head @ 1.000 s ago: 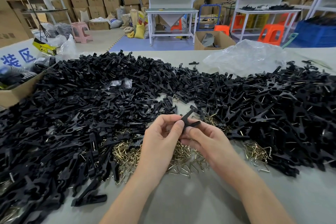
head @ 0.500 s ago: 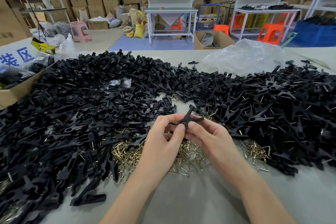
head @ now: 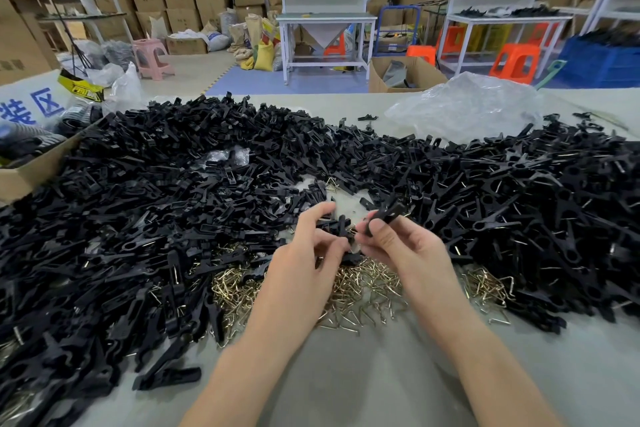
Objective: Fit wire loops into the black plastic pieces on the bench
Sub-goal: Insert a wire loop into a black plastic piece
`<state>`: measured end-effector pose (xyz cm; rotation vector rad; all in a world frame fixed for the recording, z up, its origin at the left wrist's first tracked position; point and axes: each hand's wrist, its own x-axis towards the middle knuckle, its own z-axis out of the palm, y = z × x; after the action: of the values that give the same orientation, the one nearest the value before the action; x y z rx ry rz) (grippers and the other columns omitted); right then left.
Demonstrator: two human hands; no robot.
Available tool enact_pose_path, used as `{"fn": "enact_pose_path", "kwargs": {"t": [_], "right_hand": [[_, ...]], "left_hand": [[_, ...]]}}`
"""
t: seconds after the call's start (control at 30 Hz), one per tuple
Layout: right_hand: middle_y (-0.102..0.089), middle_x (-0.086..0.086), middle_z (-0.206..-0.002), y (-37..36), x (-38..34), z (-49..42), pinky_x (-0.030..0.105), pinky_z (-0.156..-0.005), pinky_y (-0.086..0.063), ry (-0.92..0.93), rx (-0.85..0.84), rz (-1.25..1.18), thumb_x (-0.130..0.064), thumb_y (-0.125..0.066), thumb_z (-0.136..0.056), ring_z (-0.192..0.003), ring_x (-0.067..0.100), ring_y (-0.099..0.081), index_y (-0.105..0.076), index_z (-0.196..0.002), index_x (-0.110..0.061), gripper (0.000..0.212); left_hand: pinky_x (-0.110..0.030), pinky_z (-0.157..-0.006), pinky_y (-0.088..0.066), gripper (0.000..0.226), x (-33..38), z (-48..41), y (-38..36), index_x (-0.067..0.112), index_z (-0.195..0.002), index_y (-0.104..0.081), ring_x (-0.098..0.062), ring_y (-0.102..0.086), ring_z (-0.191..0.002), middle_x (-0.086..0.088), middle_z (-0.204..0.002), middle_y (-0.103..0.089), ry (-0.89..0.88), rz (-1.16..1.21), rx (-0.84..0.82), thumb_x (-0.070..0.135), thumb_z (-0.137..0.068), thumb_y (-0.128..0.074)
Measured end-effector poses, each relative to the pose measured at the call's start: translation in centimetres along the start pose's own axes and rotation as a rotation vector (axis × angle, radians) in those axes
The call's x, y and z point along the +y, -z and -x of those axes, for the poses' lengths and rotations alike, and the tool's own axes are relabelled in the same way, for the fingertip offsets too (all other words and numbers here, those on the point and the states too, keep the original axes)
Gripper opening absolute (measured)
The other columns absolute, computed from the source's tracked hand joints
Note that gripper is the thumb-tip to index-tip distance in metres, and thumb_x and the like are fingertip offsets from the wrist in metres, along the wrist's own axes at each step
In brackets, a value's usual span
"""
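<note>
Right hand [head: 405, 246] pinches a slim, matte black plastic piece [head: 389, 211].

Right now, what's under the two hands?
Under the left hand and right hand: brass-coloured wire loops heaped on the grey bench. What lies directly beneath the palms is covered.

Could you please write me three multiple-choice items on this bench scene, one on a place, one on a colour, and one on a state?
1. Where does the pile of wire loops lie?
A. under the hands
B. inside the cardboard box
C. on the pink stool

2. What colour are the loops?
A. red
B. brassy gold
C. blue

3. What is the right hand doing?
A. resting flat
B. pinching a black plastic piece
C. pointing away

Answers: 1 A, the loops spread on the bench beneath both wrists; 2 B, they glint yellow metal; 3 B, its fingers close on the piece.
</note>
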<state>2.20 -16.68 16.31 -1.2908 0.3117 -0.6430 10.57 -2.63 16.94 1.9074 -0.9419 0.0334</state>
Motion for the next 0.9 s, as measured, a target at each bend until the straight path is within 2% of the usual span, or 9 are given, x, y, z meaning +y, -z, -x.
{"fn": "enact_pose_path", "kwargs": {"t": [0.03,0.1,0.17,0.27,0.47,0.6,0.7,0.83,0.9], "right_hand": [[-0.077,0.006,-0.096,0.3,-0.1,-0.1,0.021,-0.078,-0.058,0.009,0.033,-0.01,-0.027,-0.068,-0.083,-0.088,0.016,-0.074,-0.071,-0.109,-0.007,0.033],[-0.075,0.006,-0.093,0.7,-0.3,-0.2,0.021,-0.075,-0.058,0.025,0.084,0.006,-0.023,-0.066,-0.088,-0.083,0.013,-0.072,-0.07,-0.109,-0.008,0.025],[-0.073,0.006,-0.095,0.8,-0.1,-0.3,0.019,-0.074,-0.057,0.028,0.116,0.033,-0.014,-0.064,-0.094,-0.082,0.011,-0.071,-0.07,-0.108,-0.011,0.015],[-0.073,0.003,-0.095,0.7,0.4,-0.5,0.018,-0.077,-0.057,0.016,0.134,0.074,-0.009,-0.064,-0.096,-0.082,0.008,-0.071,-0.07,-0.107,-0.016,0.015],[-0.075,-0.014,-0.086,0.8,0.9,-0.3,0.017,-0.082,-0.053,0.071,0.066,0.288,-0.018,-0.067,-0.097,-0.084,0.001,-0.069,-0.068,-0.107,-0.027,0.013],[-0.073,-0.024,-0.098,0.7,1.0,-0.2,0.015,-0.089,-0.05,0.099,0.052,0.45,-0.027,-0.07,-0.095,-0.094,-0.004,-0.067,-0.067,-0.107,-0.035,0.015],[-0.073,-0.026,-0.095,0.5,1.0,-0.2,0.009,-0.087,-0.048,0.124,0.036,0.465,-0.019,-0.071,-0.094,-0.094,-0.007,-0.067,-0.067,-0.105,-0.038,0.023],[-0.074,-0.014,-0.106,0.6,1.4,-0.2,0.025,-0.097,-0.051,0.13,0.044,0.547,-0.013,-0.074,-0.091,-0.102,0.0,-0.067,-0.069,-0.119,-0.033,0.035],[-0.072,-0.013,-0.109,0.4,1.4,-0.1,0.028,-0.098,-0.05,0.165,0.038,0.574,-0.011,-0.074,-0.09,-0.105,0.003,-0.067,-0.068,-0.111,-0.048,0.042]], "left_hand": [[-0.009,-0.071,-0.041,0.037,-0.2,0.0,0.3,0.052,-0.125,-0.041,0.008,-0.06,-0.082,0.032,-0.099,-0.066,-0.014,-0.053,-0.037,0.035,-0.098,-0.06],[-0.016,-0.089,-0.038,0.027,-0.6,-0.1,0.8,0.046,-0.124,-0.051,0.006,-0.052,-0.098,0.028,-0.101,-0.062,-0.091,-0.243,-0.119,0.046,-0.097,-0.054],[-0.023,-0.102,-0.028,0.039,-1.2,0.0,1.0,0.04,-0.125,-0.059,0.001,-0.042,-0.111,0.025,-0.111,-0.054,-0.169,-0.446,-0.243,0.059,-0.095,-0.044],[-0.027,-0.109,-0.022,0.045,-1.8,0.2,1.0,0.038,-0.127,-0.06,-0.007,-0.036,-0.122,0.019,-0.121,-0.046,-0.169,-0.538,-0.356,0.063,-0.094,-0.044],[-0.026,-0.105,-0.025,0.012,-1.5,-0.2,0.8,0.036,-0.11,-0.062,-0.006,-0.045,-0.115,0.022,-0.111,-0.059,-0.168,-0.435,-0.271,0.038,-0.099,-0.058],[-0.022,-0.096,-0.034,0.019,-1.4,-0.1,0.8,0.035,-0.115,-0.067,0.0,-0.05,-0.101,0.02,-0.105,-0.06,-0.173,-0.34,-0.18,0.028,-0.102,-0.056],[-0.006,-0.078,-0.037,0.027,-1.2,-0.1,0.9,0.032,-0.119,-0.069,0.004,-0.054,-0.09,0.022,-0.1,-0.054,-0.12,-0.132,-0.06,0.018,-0.103,-0.053],[-0.008,-0.072,-0.042,0.036,-1.1,-0.4,0.8,0.048,-0.117,-0.063,0.0,-0.06,-0.083,0.022,-0.096,-0.066,0.015,0.101,0.046,0.017,-0.1,-0.061],[-0.008,-0.074,-0.043,0.037,-1.1,-0.4,0.8,0.052,-0.114,-0.062,-0.001,-0.062,-0.086,0.024,-0.095,-0.069,0.057,0.154,0.067,0.018,-0.098,-0.064]]}}
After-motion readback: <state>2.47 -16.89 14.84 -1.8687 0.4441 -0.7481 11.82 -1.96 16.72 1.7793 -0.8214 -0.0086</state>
